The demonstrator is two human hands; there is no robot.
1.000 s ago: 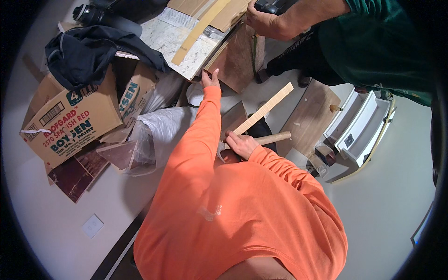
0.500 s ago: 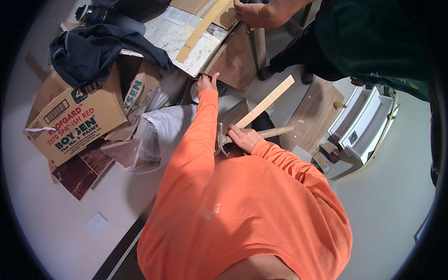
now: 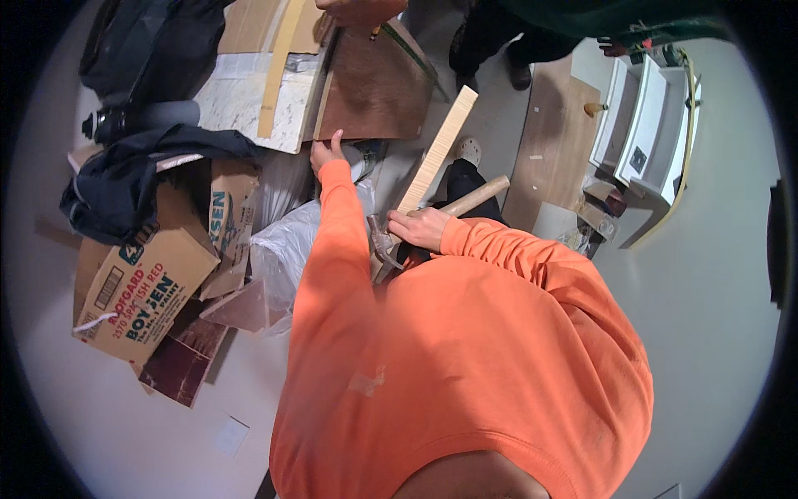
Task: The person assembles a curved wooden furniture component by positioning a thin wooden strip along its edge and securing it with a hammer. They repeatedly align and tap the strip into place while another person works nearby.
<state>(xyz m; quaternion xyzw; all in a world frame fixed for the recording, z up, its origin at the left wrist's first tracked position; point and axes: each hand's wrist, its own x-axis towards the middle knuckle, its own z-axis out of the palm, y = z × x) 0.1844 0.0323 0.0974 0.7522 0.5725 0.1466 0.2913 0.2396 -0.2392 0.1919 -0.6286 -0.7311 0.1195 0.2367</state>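
My left hand [image 3: 327, 155] is at the near lower corner of a brown wooden board [image 3: 374, 87], beside a white marble-patterned panel [image 3: 237, 96]. Its thumb points up along the board, and the other fingers seem to curl at the edge, partly hidden. Close to my body, my right hand [image 3: 421, 228] is closed around a claw hammer [image 3: 480, 196] and a light wooden strip [image 3: 440, 148] together. The hammer's metal head lies left of the hand, its wooden handle running right. The strip slants up and away. Another person's hand [image 3: 362, 8] rests on the brown board's top.
Left stand a cardboard box [image 3: 150, 274], a dark jacket [image 3: 141, 179], a black bottle [image 3: 141, 121] and a clear plastic bag [image 3: 283, 258]. A yellowish strip [image 3: 281, 75] lies on the marble-patterned panel. At right are a wooden panel [image 3: 544, 150] and white drawers [image 3: 640, 125]. The other person stands ahead.
My view has swung, so the surroundings sit differently in it. My left hand stays at the board's corner, and my right hand keeps the hammer and strip, the strip now pointing more steeply upward.
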